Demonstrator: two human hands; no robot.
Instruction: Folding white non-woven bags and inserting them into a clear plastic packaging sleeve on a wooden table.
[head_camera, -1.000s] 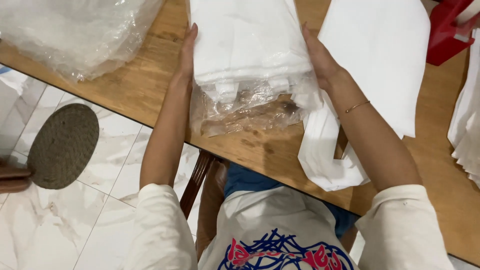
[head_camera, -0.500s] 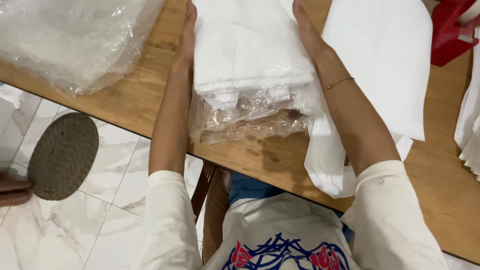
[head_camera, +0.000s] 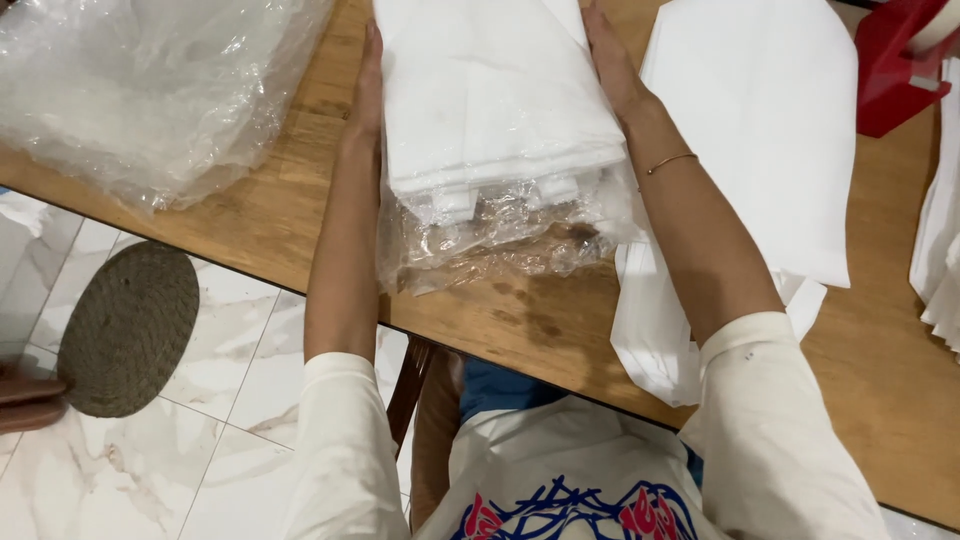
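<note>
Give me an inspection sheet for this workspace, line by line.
Surface: wooden table, dark stains near the front edge.
Job's things: stack of folded white cloth partly inside a clear plastic bag.
Clutter: pile of clear plastic bags; white fabric sheets; red object.
Hands: left hand and right hand flat against the stack's sides.
Cables: nothing seen.
Surroundings: marble-pattern tiled floor, oval woven mat.
</note>
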